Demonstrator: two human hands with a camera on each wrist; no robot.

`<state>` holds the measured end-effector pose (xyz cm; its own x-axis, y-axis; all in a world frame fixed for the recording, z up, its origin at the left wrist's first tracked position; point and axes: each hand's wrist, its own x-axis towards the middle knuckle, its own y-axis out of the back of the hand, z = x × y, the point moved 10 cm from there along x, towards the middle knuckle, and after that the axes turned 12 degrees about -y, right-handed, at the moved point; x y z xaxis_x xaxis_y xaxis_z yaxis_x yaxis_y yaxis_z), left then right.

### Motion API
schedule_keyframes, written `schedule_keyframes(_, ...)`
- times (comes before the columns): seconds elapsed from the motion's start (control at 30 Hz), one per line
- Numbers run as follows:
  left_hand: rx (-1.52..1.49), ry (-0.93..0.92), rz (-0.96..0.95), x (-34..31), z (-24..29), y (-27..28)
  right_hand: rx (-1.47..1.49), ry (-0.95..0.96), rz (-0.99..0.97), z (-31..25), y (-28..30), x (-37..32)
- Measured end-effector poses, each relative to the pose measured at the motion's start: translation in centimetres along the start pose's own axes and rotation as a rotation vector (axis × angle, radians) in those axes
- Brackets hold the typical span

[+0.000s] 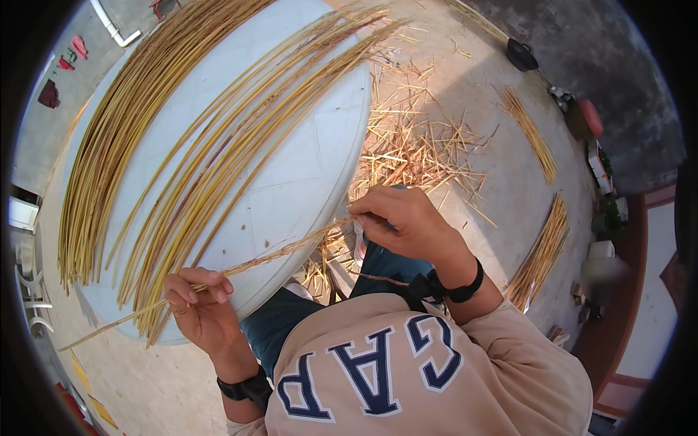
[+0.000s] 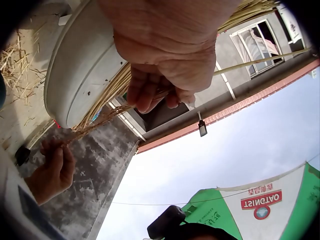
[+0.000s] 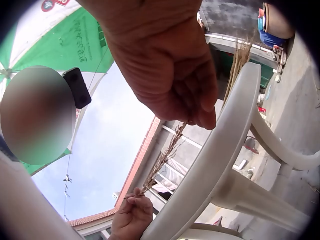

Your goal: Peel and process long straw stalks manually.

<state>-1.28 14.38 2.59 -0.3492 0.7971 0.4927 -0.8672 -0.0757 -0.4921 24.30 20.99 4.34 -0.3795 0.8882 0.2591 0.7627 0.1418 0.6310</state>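
A single dry stalk (image 1: 273, 254) is stretched between both hands over the edge of a round white table (image 1: 305, 156). The left hand (image 1: 203, 309) pinches its lower part, and the stalk's thin end sticks out to the left. At the seed-head end, the right hand (image 1: 414, 225) pinches with thumb and fingers. In the left wrist view the left hand (image 2: 165, 75) has its fingers curled round the stalk. In the right wrist view the right hand (image 3: 175, 85) grips the wispy tip (image 3: 167, 155). A loose spread of stalks (image 1: 218, 156) lies on the table beside the left hand.
A thick bundle of stalks (image 1: 120, 152) lies along the table's far left. Broken straw (image 1: 414, 145) litters the ground beyond the table. Two small bundles (image 1: 534, 138) lie on the ground at the right. A green and white umbrella (image 2: 250, 210) stands overhead.
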Motion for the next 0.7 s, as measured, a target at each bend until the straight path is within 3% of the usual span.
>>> schedule_keyframes(0.17, 0.039, 0.016, -0.014, -0.1, -0.1, -0.4, -0.189, 0.008, 0.068, -0.5, -0.4, -0.1)
schedule_keyframes(0.23, 0.058, 0.025, -0.023, -0.1, -0.2, -0.5, -0.231, -0.09, 0.125, 0.4, -0.4, 0.0)
schedule_keyframes(0.43, 0.095, 0.054, -0.055, -0.4, -0.6, -0.8, -0.012, -0.258, 0.245, 2.6, 0.4, 0.5)
schedule_keyframes(0.7, 0.103, 0.034, -0.063, -0.6, -0.6, -0.9, -0.015, -0.342, 0.295, 3.0, 1.2, 0.7)
